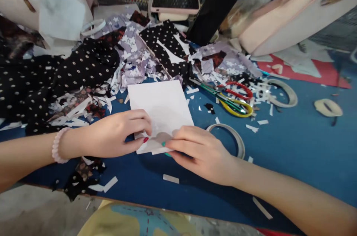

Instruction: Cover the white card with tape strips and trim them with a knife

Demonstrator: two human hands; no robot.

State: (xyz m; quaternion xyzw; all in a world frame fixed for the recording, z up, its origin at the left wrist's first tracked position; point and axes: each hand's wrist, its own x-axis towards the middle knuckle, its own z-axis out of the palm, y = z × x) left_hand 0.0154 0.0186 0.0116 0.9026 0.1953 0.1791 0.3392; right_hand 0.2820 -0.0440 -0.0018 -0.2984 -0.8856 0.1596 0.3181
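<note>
A white rectangular sheet of paper (160, 107) lies on the blue table (292, 143) in front of me. My left hand (117, 133) pinches its near left corner, fingers curled, a pink bead bracelet on the wrist. My right hand (199, 150) grips the near edge from the right, thumb and fingers closed on the paper. Both hands meet at the sheet's near edge.
Scissors with red and yellow handles (232, 98) lie right of the sheet. Tape rings (231, 135) (283, 92) rest nearby. Black polka-dot fabric (55, 76), lilac star fabric (134, 53) and paper scraps crowd the left and back. A phone (175, 4) sits at the back.
</note>
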